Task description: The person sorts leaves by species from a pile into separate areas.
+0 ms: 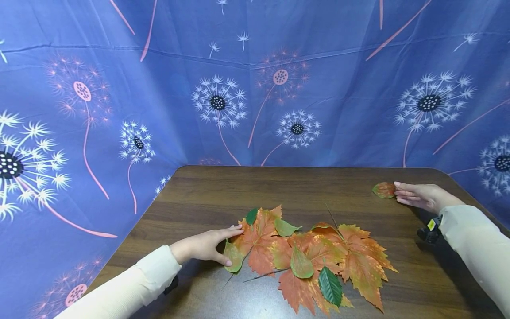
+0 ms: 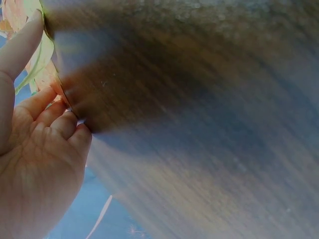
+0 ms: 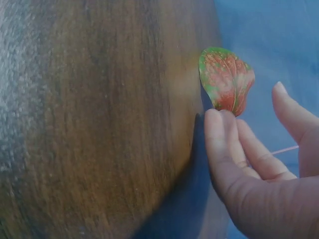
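My left hand (image 1: 204, 244) rests at the left edge of a heap of artificial leaves, fingers extended onto an orange maple leaf (image 1: 260, 248). Its thumb touches a small yellow-green leaf (image 1: 232, 256), and the left wrist view shows that thumb (image 2: 20, 50) spread from the fingers. At the table's far right, my right hand (image 1: 423, 196) has its fingertips at the edge of a small red-and-green leaf (image 1: 384, 190). In the right wrist view the thumb stands well apart from this leaf (image 3: 228, 79), with the fingers nearly straight.
More orange maple leaves (image 1: 360, 257) lie overlapped at the front middle, with a dark green leaf (image 1: 330, 285) and a yellow-green leaf (image 1: 301, 264) on top. Thin dark stems stick out. The brown wooden table (image 1: 279, 186) meets a blue dandelion-print cloth (image 1: 338, 102) behind.
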Demonstrator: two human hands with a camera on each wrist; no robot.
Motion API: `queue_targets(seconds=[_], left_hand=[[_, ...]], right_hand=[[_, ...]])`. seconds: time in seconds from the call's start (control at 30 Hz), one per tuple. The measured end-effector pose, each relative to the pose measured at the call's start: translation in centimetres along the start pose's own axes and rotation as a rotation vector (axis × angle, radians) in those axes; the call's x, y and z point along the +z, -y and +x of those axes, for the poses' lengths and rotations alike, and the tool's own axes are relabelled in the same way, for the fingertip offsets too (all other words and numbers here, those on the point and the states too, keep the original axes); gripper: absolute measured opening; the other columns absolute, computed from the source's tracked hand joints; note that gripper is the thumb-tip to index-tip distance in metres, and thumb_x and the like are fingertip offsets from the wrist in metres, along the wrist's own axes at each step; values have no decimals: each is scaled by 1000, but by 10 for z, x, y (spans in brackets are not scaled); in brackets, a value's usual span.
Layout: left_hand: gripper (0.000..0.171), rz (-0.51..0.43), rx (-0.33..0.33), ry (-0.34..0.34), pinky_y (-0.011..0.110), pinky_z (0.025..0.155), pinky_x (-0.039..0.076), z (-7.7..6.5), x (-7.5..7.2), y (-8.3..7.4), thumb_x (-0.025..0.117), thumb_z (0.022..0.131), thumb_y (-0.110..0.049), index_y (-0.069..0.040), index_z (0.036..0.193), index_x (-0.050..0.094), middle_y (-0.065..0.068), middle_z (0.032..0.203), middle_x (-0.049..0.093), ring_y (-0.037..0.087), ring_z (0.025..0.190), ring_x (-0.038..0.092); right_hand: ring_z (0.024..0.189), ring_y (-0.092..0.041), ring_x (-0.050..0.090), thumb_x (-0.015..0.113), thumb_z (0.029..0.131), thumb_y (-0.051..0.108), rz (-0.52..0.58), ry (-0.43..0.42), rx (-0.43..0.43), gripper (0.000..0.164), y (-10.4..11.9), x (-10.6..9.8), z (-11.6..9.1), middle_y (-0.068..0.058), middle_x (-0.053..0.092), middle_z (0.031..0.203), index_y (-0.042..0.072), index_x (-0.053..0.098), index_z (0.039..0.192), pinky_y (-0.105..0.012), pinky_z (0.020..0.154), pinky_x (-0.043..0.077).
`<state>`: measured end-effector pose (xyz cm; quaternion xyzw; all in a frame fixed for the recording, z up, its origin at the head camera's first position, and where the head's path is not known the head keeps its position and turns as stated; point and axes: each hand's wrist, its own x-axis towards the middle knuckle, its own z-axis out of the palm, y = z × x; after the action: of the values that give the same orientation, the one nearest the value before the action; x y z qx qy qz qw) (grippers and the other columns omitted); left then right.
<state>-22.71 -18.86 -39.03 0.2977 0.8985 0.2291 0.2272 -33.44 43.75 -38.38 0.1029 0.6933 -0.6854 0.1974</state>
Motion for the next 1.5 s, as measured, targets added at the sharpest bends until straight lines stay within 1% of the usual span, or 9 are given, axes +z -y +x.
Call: queue_targets(seconds=[0.1,0.2,0.4,0.53,0.67,0.83,0.97,1.17,1.5], left_hand=[[86,2,2,0,56,115,24,0,0,0,77,82,-27,-15,153,30,13,161,19,31,148,20],[86,6,5,0,55,115,24,1,0,0,77,82,-28,-15,153,30,13,161,19,31,148,19],[86,5,0,0,56,115,24,1,0,0,77,82,-29,-17,154,30,13,161,19,31,148,20],[86,4,-3,0,56,115,24,0,0,0,77,82,-29,-16,153,31,13,161,20,32,148,20],[86,9,-2,-3,56,115,24,0,1,1,77,82,-28,-15,153,31,12,161,20,31,148,20],[86,8,-1,-5,56,115,24,1,1,1,77,82,-28,-15,153,31,13,161,20,31,148,20],[87,5,-1,-4,56,115,24,0,1,1,77,82,-28,-15,153,30,13,161,20,31,148,20],[86,-25,-7,0,57,115,23,-1,0,-1,77,82,-27,-16,153,30,14,161,19,32,149,19],[86,-34,-7,0,58,114,24,-2,1,-1,77,82,-28,-17,153,31,14,161,19,32,148,19]], right_hand=[[84,-7,69,57,98,24,-42,10,-16,34,0,0,1,6,68,89,8,38,121,-32,90,55],[86,-7,70,56,98,23,-50,18,-30,43,1,2,2,5,69,91,5,32,130,-32,90,55],[86,-9,70,59,97,16,-8,15,-79,21,2,8,4,3,71,89,8,46,111,-31,88,56],[87,-8,69,59,97,14,10,34,-93,3,3,10,2,5,70,90,17,58,98,-31,88,55],[88,-8,69,60,96,14,44,53,-99,18,3,11,-1,5,71,91,26,69,86,-30,88,55],[90,-9,70,56,98,11,63,80,-118,23,4,12,-5,4,72,93,25,72,87,-30,87,56],[91,-9,70,54,99,10,79,96,-126,26,5,13,-7,4,73,94,23,73,88,-30,87,56],[91,-7,70,55,99,12,41,103,-142,25,8,14,-11,8,72,95,25,73,90,-29,85,56],[92,-9,70,51,101,9,81,156,-192,29,8,17,-14,7,72,97,22,75,93,-28,84,56]])
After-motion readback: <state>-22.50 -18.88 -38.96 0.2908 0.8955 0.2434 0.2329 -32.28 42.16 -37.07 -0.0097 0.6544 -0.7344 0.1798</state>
